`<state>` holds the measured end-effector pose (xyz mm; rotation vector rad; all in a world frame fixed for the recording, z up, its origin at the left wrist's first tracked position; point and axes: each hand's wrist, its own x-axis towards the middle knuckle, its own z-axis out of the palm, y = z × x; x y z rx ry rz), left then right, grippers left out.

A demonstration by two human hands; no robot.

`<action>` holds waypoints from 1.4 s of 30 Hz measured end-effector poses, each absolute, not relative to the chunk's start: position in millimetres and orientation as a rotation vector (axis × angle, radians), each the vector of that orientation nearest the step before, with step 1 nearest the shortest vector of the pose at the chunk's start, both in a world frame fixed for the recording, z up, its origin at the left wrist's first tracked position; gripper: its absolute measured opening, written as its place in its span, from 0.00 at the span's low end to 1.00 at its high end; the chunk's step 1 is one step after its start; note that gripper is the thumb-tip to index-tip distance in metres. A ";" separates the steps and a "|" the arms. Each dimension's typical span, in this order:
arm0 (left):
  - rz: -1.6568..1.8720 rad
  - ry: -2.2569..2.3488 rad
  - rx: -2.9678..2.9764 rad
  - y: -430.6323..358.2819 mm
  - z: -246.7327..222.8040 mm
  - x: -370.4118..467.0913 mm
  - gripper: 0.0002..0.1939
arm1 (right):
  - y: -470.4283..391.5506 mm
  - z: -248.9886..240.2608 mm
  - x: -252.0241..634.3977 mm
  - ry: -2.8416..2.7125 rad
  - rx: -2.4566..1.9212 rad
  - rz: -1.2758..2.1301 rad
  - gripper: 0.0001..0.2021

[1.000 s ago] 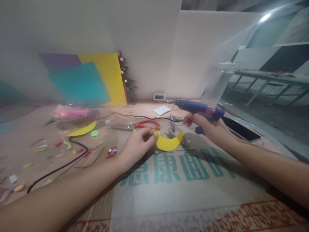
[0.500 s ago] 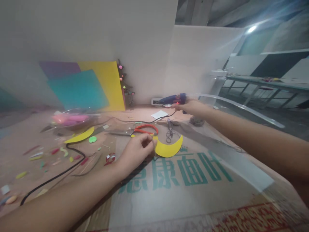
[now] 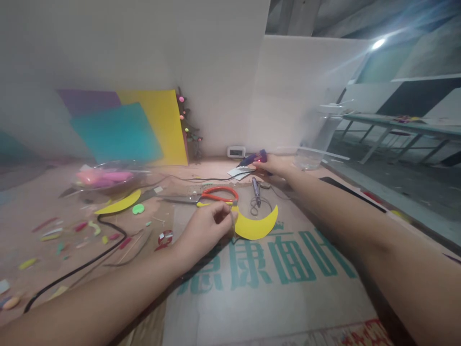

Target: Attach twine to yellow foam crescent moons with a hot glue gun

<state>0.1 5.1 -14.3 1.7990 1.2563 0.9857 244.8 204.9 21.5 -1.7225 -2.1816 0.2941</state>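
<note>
Pinched fingers of my left hand point(image 3: 212, 223) hold a yellow crescent point(image 3: 256, 227), which extends to the right over the printed board. Farther back, my right hand point(image 3: 270, 166) grips a dark blue glue gun point(image 3: 255, 157) with a small red light; its nozzle points left above a white paper piece point(image 3: 239, 172). A clear glue stick point(image 3: 317, 152) sticks out behind it. Orange-handled scissors point(image 3: 219, 193) lie just beyond my left hand. A purple pen-like tool point(image 3: 256, 191) with a looped cord rests between the hands.
Another yellow crescent point(image 3: 120, 203), a green piece point(image 3: 138, 209) and clay scraps lie left, along with a black cable point(image 3: 82, 262). Coloured sheets point(image 3: 118, 129), a bead-dotted branch point(image 3: 185, 120), a small display point(image 3: 236, 152) and a clear container point(image 3: 313, 139) stand behind.
My right hand has lowered the glue gun, bringing it nearer the white paper. The clear stick has swung to a flatter angle. My left hand keeps its hold on the crescent.
</note>
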 end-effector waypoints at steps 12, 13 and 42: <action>1.023 1.190 1.578 4.7 -9.6 1.8 0.14 | 178.1 26.5 256.9 -2.418 -1.816 -0.291 0.24; 1.043 1.190 1.554 4.6 -9.2 1.9 0.14 | 170.4 26.3 256.5 -2.429 -1.799 -0.334 0.24; 1.377 1.247 1.558 6.6 -8.8 -3.9 0.11 | 18.6 65.6 225.4 -2.563 -1.260 0.964 0.10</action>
